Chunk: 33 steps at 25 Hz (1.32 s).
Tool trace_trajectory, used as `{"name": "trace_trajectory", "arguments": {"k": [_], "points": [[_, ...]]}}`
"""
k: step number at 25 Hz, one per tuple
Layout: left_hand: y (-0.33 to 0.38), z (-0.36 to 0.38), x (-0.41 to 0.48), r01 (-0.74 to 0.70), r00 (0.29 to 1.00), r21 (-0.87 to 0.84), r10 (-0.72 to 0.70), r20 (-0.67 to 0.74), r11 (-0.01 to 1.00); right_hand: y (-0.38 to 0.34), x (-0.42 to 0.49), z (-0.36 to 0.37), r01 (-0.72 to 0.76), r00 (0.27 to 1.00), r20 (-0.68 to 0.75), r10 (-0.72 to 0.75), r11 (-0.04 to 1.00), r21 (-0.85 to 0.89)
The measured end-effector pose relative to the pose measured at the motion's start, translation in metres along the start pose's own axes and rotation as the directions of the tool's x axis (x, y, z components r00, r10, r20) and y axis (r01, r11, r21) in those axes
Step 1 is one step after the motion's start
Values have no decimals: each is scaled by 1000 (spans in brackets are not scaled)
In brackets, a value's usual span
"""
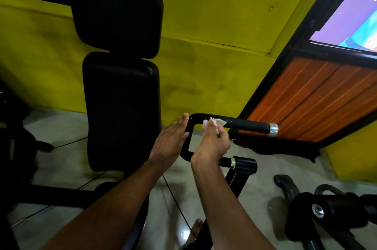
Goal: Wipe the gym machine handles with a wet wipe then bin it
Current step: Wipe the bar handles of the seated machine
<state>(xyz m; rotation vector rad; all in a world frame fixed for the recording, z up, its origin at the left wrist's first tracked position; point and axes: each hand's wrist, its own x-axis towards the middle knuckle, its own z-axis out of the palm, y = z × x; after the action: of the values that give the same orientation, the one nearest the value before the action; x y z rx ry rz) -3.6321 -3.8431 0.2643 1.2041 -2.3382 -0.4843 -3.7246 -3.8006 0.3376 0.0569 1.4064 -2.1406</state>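
A black bent machine handle (247,124) with a silver end cap runs across the middle of the view, pointing right. My right hand (213,143) pinches a crumpled white wet wipe (211,122) against the top bar of that handle, near its bend. My left hand (172,140) lies flat with straight fingers against the left side of the bend, its fingertips at the curve. A lower black bar with a silver collar (232,163) sits just under my right wrist.
Two tall black back pads (120,107) stand to the left. A yellow wall is behind, and a door with an orange wooden panel (302,98) is at the right. More black machine parts (326,209) sit low right on the pale tiled floor. A bare foot (196,227) shows below.
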Motion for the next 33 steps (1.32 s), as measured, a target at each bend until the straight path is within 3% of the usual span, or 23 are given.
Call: {"name": "trace_trajectory", "arguments": {"k": [1,2,3,4,6,7,8,9,11,12,14,16,18,19,21,24,25,28,29,30,31,32,33], "points": [[0,1,0,-9,1000,1,9,1,1000,-5,2,-2,293,956,79,-282,927,-236],[0,0,0,-12,1000,-6,12,-2,1000,-5,6,-6,580,815,298,-498,698,-420],[0,0,1,-7,1000,-17,7,-2,1000,-5,12,-8,771,636,550,-542,413,-485],[0,-1,1,3,1000,-33,-3,-2,999,-6,18,-8,868,490,745,-452,167,-469],[1,0,2,13,1000,-63,-14,-17,998,-15,37,-4,929,298,944,-145,-185,-321],[0,0,2,12,1000,-69,-14,-27,998,-24,48,0,922,258,966,-8,-297,-248],[1,-1,3,9,999,-67,-11,-32,998,-34,56,4,889,274,957,96,-406,-214],[2,-1,3,3,999,-61,-5,-37,998,-43,65,9,853,345,928,143,-461,-246],[5,-1,2,1,999,-62,-4,-47,998,-56,74,19,818,495,850,181,-428,-385],[6,-2,2,4,999,-65,-7,-52,998,-58,77,23,829,516,828,220,-371,-418],[5,-3,2,-3,999,-61,0,-54,998,-62,83,29,872,468,823,321,-322,-370],[5,-4,3,-17,998,-56,14,-55,998,-68,92,32,863,498,766,406,-322,-389],[5,-4,7,-31,998,-51,28,-63,998,-65,90,36,874,485,782,391,-254,-415],[5,-4,9,-32,998,-50,29,-57,998,-61,84,38,896,443,819,365,-226,-383],[5,-4,12,-34,998,-42,32,-50,999,-55,81,36,911,405,848,341,-231,-342],[3,-5,10,-35,998,-34,34,-46,999,-50,81,20,814,572,803,169,-239,-530],[2,-6,10,-33,998,-37,31,-47,999,-45,74,12,831,538,837,98,-230,-507],[6,-5,10,-33,998,-59,29,-64,998,-33,52,-10,900,336,941,-36,-282,-332],[7,-5,10,-25,997,-64,20,-71,998,-30,51,-17,893,353,928,-123,-253,-373],[8,-4,10,-19,997,-63,14,-75,998,-28,49,-24,871,423,875,-236,-161,-465],[8,-4,10,-15,997,-57,10,-77,998,-25,45,-31,830,532,773,-344,31,-558],[8,-3,11,-16,997,-45,12,-74,999,-18,37,-37,734,676,619,-399,301,-608],[7,-3,11,-23,997,-29,21,-71,999,-7,26,-36,545,837,418,-353,608,-578]]}}
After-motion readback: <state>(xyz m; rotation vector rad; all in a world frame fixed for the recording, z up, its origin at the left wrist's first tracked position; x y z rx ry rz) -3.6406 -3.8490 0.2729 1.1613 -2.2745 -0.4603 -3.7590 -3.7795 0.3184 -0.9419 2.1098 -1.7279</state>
